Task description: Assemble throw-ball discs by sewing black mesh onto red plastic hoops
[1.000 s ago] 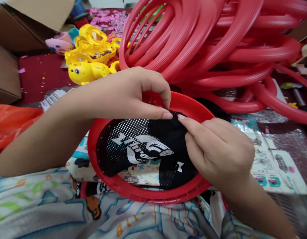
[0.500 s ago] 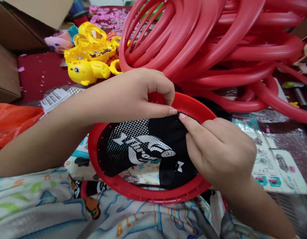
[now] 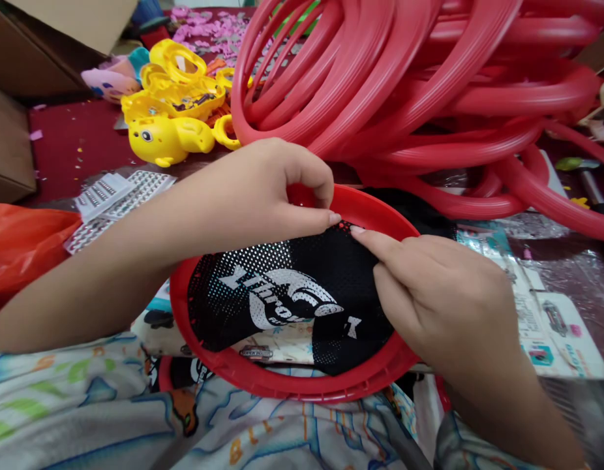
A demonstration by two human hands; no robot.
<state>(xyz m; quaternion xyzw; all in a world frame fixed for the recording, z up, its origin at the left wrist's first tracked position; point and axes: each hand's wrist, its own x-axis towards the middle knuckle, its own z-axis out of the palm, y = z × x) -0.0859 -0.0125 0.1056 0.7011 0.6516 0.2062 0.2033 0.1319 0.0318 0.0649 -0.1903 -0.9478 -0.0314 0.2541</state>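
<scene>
At 1 to 2 o'clock we find a heaped pile of ribbed red plastic rings (image 3: 363, 85). Toward 7 o'clock lies our pale patterned cloth (image 3: 111, 405), with blue outlines. Just below the centre, a broad red plastic hoop (image 3: 302, 387) rests over the lap's edge. Inside it is a black mesh fabric panel (image 3: 353, 274) with white lettering; toward the hoop's 6 o'clock, an uncovered gap shows the printed white card (image 3: 563, 333), which also extends toward 4 o'clock. Farther off at 10 o'clock stand brown cardboard boxes (image 3: 8, 143).

Our left hand (image 3: 277, 189) reaches in from 9 o'clock, fingers bent over the hoop's far side, thumb tip at the fabric's edge near the hoop's 1 o'clock. Our right hand (image 3: 449, 297) has its index finger extended to that edge just beside the thumb, other fingers curled. We cannot tell whether either grips the fabric.

Nearer at 10 o'clock sits a yellow plastic animal-shaped toy (image 3: 172, 140); at 9 o'clock, a crumpled orange-red plastic bag (image 3: 28, 248).
</scene>
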